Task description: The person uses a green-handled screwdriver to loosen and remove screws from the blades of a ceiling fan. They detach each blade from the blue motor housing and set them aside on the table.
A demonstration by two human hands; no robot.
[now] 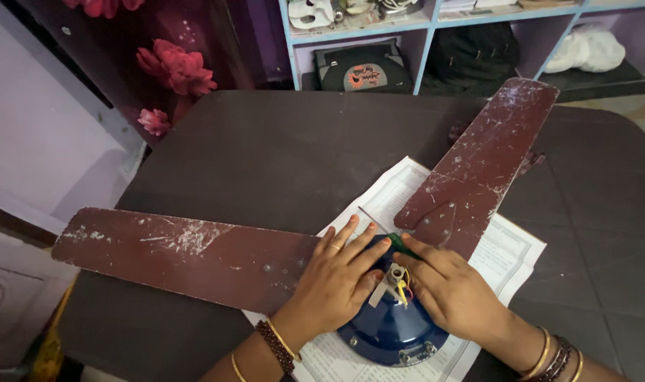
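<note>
dark table (266, 148) | both hands on blue fan motor (386, 332) | L (336, 279) flat, R (450, 286) w/ green tool (404, 247)

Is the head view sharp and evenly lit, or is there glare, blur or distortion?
Head view: soft, even light, no harsh glare; the left hand and right hand on the blue fan motor housing are sharp; the table edges bow from wide-angle distortion; the shelf behind looks slightly soft.

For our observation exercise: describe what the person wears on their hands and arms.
The left hand has a gold ring, orange-painted nails, a dark beaded bracelet and thin gold bangles. The right hand has gold and dark bangles at the wrist. No sleeves show.
</note>
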